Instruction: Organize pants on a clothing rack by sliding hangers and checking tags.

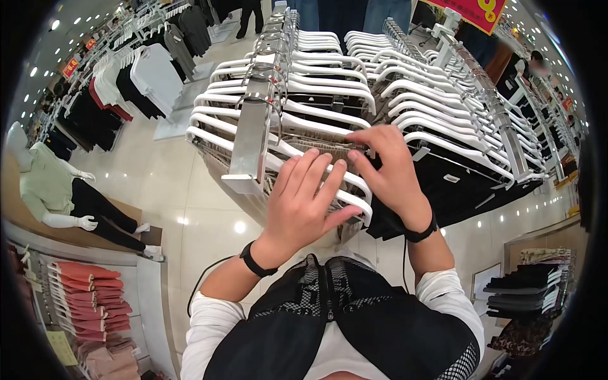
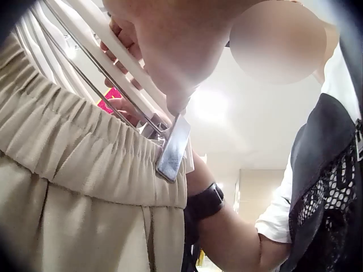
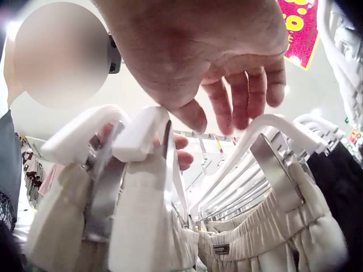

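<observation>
My left hand (image 1: 303, 199) lies over the front white hangers (image 1: 358, 183) on the left rail, its fingers stretched across them and the thumb pointing right. In the left wrist view its thumb is right by a metal clip (image 2: 173, 150) that holds beige elastic-waist trousers (image 2: 85, 150). My right hand (image 1: 391, 171) is at the right ends of these hangers, fingers loosely bent toward the left. In the right wrist view it hangs over a gap between two near hanger ends and another white hanger (image 3: 289, 129), with nothing between thumb and fingers. Pale trousers (image 3: 272, 229) are clipped below.
A metal rail (image 1: 250, 142) runs away from me above the left hangers. Beside it, a second row of white hangers (image 1: 437, 120) carries black garments (image 1: 453, 180). A dressed mannequin (image 1: 60, 183) stands at left, and pink folded clothes (image 1: 88, 297) hang at lower left.
</observation>
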